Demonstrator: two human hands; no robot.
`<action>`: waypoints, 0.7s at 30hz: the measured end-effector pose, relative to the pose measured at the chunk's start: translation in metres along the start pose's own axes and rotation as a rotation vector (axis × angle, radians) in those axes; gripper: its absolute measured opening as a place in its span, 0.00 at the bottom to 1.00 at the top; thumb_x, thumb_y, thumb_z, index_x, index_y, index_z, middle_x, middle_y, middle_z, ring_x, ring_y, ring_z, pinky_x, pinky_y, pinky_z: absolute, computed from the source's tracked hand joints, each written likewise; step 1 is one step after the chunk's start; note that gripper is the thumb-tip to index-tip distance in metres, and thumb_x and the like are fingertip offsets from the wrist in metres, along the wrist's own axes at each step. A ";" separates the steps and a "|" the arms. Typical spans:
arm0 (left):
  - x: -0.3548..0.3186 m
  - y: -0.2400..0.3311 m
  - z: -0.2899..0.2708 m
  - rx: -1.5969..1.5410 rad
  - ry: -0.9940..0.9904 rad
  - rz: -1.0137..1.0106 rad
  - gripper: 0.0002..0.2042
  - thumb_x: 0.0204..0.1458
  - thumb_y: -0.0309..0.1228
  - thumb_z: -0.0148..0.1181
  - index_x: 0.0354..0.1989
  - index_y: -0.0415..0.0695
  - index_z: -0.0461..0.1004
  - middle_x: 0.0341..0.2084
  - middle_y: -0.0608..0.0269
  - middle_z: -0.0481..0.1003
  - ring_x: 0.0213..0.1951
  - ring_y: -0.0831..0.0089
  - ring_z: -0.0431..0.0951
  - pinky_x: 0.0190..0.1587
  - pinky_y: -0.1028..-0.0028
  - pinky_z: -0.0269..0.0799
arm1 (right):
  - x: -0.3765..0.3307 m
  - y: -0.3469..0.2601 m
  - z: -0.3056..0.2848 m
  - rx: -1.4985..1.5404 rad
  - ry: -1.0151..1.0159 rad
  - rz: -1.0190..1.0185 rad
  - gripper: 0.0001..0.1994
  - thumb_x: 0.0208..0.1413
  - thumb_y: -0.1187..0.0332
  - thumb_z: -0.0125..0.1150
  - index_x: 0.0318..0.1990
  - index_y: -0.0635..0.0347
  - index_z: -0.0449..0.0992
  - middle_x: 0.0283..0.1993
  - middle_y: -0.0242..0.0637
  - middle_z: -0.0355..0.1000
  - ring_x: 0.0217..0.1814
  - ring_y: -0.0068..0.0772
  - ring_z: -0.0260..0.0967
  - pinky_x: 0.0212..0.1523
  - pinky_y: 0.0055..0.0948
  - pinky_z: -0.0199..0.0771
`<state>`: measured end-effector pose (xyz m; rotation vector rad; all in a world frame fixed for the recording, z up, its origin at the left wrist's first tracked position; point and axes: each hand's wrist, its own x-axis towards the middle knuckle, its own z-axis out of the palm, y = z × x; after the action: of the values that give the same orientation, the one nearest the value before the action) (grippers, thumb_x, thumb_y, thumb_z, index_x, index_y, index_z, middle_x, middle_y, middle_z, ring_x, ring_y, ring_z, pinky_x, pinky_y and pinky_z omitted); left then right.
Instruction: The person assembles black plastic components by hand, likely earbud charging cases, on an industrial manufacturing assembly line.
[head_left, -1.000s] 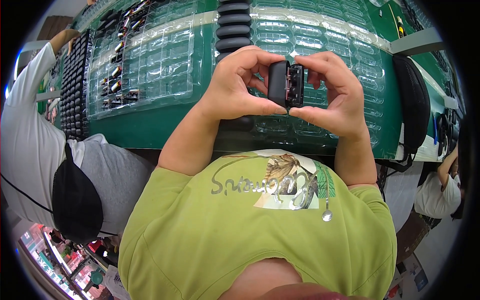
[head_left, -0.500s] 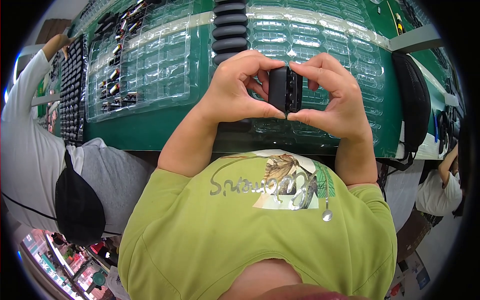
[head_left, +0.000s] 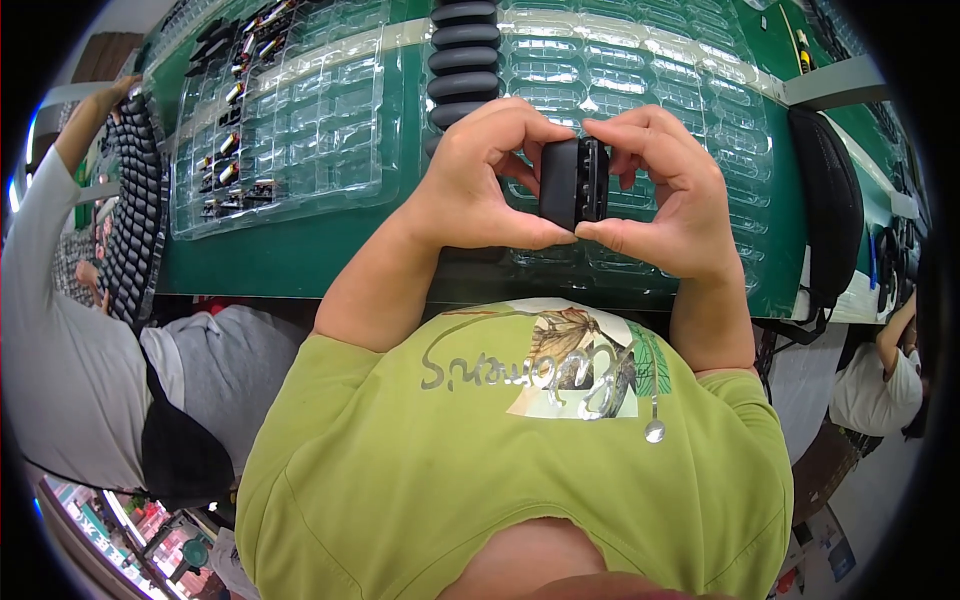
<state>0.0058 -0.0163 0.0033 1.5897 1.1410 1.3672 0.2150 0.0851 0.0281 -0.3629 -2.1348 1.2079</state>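
Above the near part of the green table, both my hands grip a small black plastic case made of two halves. My left hand (head_left: 478, 180) has its thumb and fingers closed on the wider, smooth half (head_left: 558, 186). The narrower half (head_left: 600, 180) is pinched between thumb and fingertips by my right hand (head_left: 672, 190). The two halves stand side by side, with a thin dark gap where inner parts show. Both thumbs nearly meet at the near end of the case. My fingers hide part of its far end.
Under my hands lie clear plastic blister trays (head_left: 690, 100). A column of black rounded pieces (head_left: 465, 60) stands beyond. A clear tray (head_left: 330, 150) at left holds small metallic and black parts. A co-worker at far left handles a black tray (head_left: 135, 200). A black bag (head_left: 825, 200) lies at right.
The two halves of the case sit slightly closer together, and my hands have barely shifted. At far left, the co-worker's tray of black pieces has moved and now looks bent.
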 end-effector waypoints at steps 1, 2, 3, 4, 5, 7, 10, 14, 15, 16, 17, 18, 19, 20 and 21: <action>-0.001 0.000 0.001 -0.003 -0.003 0.004 0.32 0.28 0.28 0.81 0.48 0.36 0.75 0.38 0.61 0.71 0.37 0.75 0.78 0.37 0.75 0.83 | 0.000 -0.001 -0.001 0.000 -0.001 0.000 0.32 0.31 0.68 0.81 0.51 0.62 0.80 0.42 0.35 0.73 0.36 0.26 0.70 0.35 0.24 0.71; -0.001 0.000 0.002 -0.005 -0.005 0.008 0.32 0.27 0.28 0.81 0.47 0.35 0.75 0.38 0.61 0.71 0.38 0.75 0.78 0.37 0.75 0.83 | 0.000 -0.002 -0.001 0.003 -0.018 -0.007 0.32 0.31 0.68 0.81 0.51 0.62 0.80 0.41 0.35 0.72 0.36 0.26 0.69 0.35 0.23 0.71; -0.002 0.000 0.002 -0.005 -0.004 0.009 0.32 0.27 0.28 0.81 0.47 0.35 0.75 0.38 0.61 0.71 0.38 0.75 0.78 0.37 0.75 0.83 | 0.000 -0.002 -0.001 0.005 -0.034 -0.013 0.32 0.31 0.68 0.81 0.51 0.62 0.80 0.41 0.34 0.72 0.35 0.26 0.69 0.35 0.23 0.71; -0.003 -0.001 0.002 -0.028 0.000 0.001 0.32 0.27 0.28 0.82 0.46 0.35 0.75 0.38 0.61 0.71 0.38 0.75 0.78 0.37 0.76 0.83 | 0.000 -0.003 -0.001 0.004 -0.035 -0.015 0.32 0.31 0.68 0.81 0.51 0.62 0.80 0.41 0.34 0.72 0.35 0.26 0.69 0.35 0.23 0.71; -0.004 -0.001 0.002 -0.050 0.005 -0.007 0.32 0.27 0.29 0.82 0.46 0.35 0.75 0.38 0.61 0.71 0.38 0.75 0.78 0.37 0.76 0.82 | 0.000 -0.003 -0.001 0.005 -0.037 -0.018 0.32 0.32 0.69 0.81 0.51 0.62 0.80 0.40 0.34 0.72 0.35 0.25 0.69 0.35 0.23 0.71; -0.005 -0.003 0.002 -0.080 -0.001 -0.018 0.33 0.27 0.29 0.83 0.47 0.35 0.75 0.38 0.61 0.71 0.38 0.75 0.78 0.37 0.76 0.82 | 0.000 -0.004 -0.001 0.001 -0.037 -0.021 0.31 0.32 0.69 0.81 0.51 0.62 0.80 0.40 0.34 0.72 0.35 0.25 0.69 0.35 0.23 0.71; -0.006 -0.004 0.001 -0.163 -0.010 -0.044 0.33 0.28 0.30 0.83 0.47 0.35 0.75 0.39 0.62 0.71 0.39 0.75 0.78 0.38 0.76 0.82 | -0.001 -0.005 0.001 0.063 -0.023 0.014 0.31 0.32 0.69 0.81 0.51 0.63 0.80 0.39 0.34 0.71 0.35 0.24 0.69 0.34 0.22 0.71; -0.005 -0.006 0.000 -0.207 -0.019 -0.046 0.34 0.29 0.30 0.84 0.48 0.35 0.75 0.40 0.62 0.71 0.41 0.75 0.78 0.40 0.75 0.82 | 0.000 -0.004 0.002 0.100 -0.005 0.037 0.31 0.32 0.69 0.81 0.51 0.63 0.79 0.38 0.33 0.71 0.34 0.24 0.67 0.34 0.21 0.69; -0.005 -0.005 0.000 -0.206 -0.019 -0.043 0.34 0.29 0.30 0.84 0.48 0.35 0.75 0.40 0.62 0.71 0.41 0.75 0.78 0.40 0.75 0.82 | 0.000 -0.005 0.001 0.085 -0.004 0.028 0.32 0.32 0.69 0.81 0.51 0.63 0.79 0.38 0.33 0.70 0.34 0.23 0.67 0.34 0.21 0.68; -0.005 -0.005 0.000 -0.202 -0.007 -0.035 0.34 0.29 0.29 0.83 0.49 0.35 0.75 0.40 0.62 0.71 0.41 0.75 0.78 0.40 0.75 0.82 | -0.001 -0.006 0.000 0.084 -0.004 0.026 0.32 0.32 0.69 0.81 0.51 0.63 0.79 0.38 0.33 0.70 0.34 0.23 0.67 0.34 0.21 0.68; -0.005 -0.004 0.000 -0.198 0.005 -0.026 0.34 0.29 0.28 0.83 0.50 0.35 0.74 0.40 0.62 0.70 0.42 0.75 0.78 0.40 0.75 0.82 | -0.001 -0.006 -0.001 0.059 0.012 -0.009 0.32 0.32 0.69 0.81 0.52 0.63 0.79 0.38 0.32 0.70 0.34 0.23 0.66 0.34 0.21 0.67; -0.004 -0.006 -0.001 -0.199 0.005 -0.028 0.34 0.29 0.28 0.83 0.50 0.35 0.74 0.40 0.62 0.70 0.42 0.75 0.78 0.40 0.75 0.82 | 0.000 -0.005 -0.002 0.036 0.029 -0.041 0.33 0.32 0.69 0.81 0.52 0.63 0.79 0.38 0.32 0.70 0.33 0.23 0.65 0.34 0.21 0.66; -0.003 -0.008 -0.002 -0.191 0.017 -0.017 0.35 0.29 0.27 0.83 0.50 0.35 0.74 0.40 0.62 0.70 0.42 0.75 0.78 0.40 0.75 0.82 | 0.001 -0.004 -0.002 0.037 0.029 -0.039 0.33 0.32 0.69 0.81 0.52 0.63 0.79 0.38 0.32 0.70 0.33 0.23 0.65 0.34 0.21 0.66; -0.002 -0.009 -0.002 -0.183 0.029 -0.005 0.35 0.29 0.26 0.83 0.51 0.35 0.73 0.40 0.62 0.70 0.41 0.75 0.79 0.40 0.75 0.82 | 0.001 -0.005 -0.003 0.048 0.048 -0.026 0.33 0.32 0.68 0.81 0.53 0.63 0.79 0.38 0.32 0.69 0.33 0.23 0.64 0.34 0.21 0.66; -0.002 -0.009 -0.002 -0.183 0.028 -0.007 0.35 0.29 0.26 0.83 0.51 0.35 0.73 0.40 0.62 0.70 0.41 0.75 0.79 0.40 0.75 0.82 | 0.000 -0.005 -0.002 0.060 0.068 -0.013 0.33 0.32 0.68 0.81 0.53 0.63 0.79 0.38 0.32 0.69 0.33 0.23 0.64 0.34 0.21 0.65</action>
<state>0.0022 -0.0153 -0.0056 1.4388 1.0059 1.4504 0.2165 0.0843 0.0332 -0.3579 -2.0355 1.2322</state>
